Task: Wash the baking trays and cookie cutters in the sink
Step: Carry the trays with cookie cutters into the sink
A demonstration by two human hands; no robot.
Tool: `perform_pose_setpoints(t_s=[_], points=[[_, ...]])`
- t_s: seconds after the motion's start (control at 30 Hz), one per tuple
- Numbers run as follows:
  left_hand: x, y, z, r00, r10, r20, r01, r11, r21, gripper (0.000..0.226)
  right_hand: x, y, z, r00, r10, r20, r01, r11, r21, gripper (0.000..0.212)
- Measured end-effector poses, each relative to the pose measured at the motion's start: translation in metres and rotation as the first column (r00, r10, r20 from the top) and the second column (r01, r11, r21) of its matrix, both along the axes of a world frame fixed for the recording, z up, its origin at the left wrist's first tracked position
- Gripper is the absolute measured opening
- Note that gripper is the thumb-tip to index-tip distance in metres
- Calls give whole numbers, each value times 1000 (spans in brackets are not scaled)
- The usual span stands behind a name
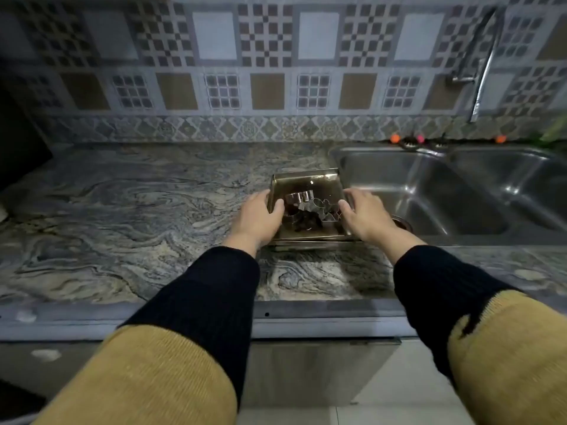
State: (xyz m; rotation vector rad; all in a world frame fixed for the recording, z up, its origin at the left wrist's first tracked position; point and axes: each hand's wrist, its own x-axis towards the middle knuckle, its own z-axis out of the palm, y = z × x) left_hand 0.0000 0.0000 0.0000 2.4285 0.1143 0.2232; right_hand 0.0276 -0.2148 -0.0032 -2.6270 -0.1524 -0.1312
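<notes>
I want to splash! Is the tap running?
Off, it seems: no stream shows under the tap, and the sink looks dry.

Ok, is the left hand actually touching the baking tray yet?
Touching. The head view shows the left hand on the baking tray's left rim, thumb hooked over the edge inside, fingers on the outer side. The right hand holds the opposite rim.

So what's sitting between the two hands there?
In the head view, a square metal baking tray spans between the left hand and right hand, each gripping a side rim; shiny cookie cutters lie inside it.
</notes>
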Motion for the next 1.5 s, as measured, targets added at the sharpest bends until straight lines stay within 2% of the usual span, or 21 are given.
perform_pose_setpoints(t_s=[0.17,0.27,0.5,0.73,0.97,1.1,1.27,1.33,1.37,1.5], points=[[36,7,-25,988,73,-135,-90,989,-119,56,29,-9,-13,985,-16,-171,52,976,212,56],[48,6,-35,982,84,-170,-120,970,-213,52,37,-8,-17,966,25,-259,73,929,362,59],[55,0,-49,978,22,-205,-111,895,-432,50,44,-2,-33,946,60,-319,159,771,617,60],[57,3,-60,972,-39,-231,-100,824,-558,63,43,1,-23,937,99,-336,171,707,686,60],[45,2,-58,976,-64,-207,-126,606,-785,46,37,4,-12,939,76,-336,207,656,726,62],[29,2,-58,982,-76,-174,-104,548,-830,54,20,3,-8,935,76,-346,225,628,745,61],[14,-1,-41,988,-101,-120,-46,545,-837,55,-12,-4,-3,942,28,-334,258,573,777,60],[9,-5,-36,985,-127,-118,-25,572,-820,74,-26,-10,1,948,1,-318,265,550,792,60],[6,-10,-33,984,-135,-115,-16,578,-816,77,-33,-14,2,951,-13,-309,266,544,796,60],[-5,-40,-26,980,-187,-62,64,604,-794,69,-59,-40,9,952,-105,-288,298,533,792,60]])
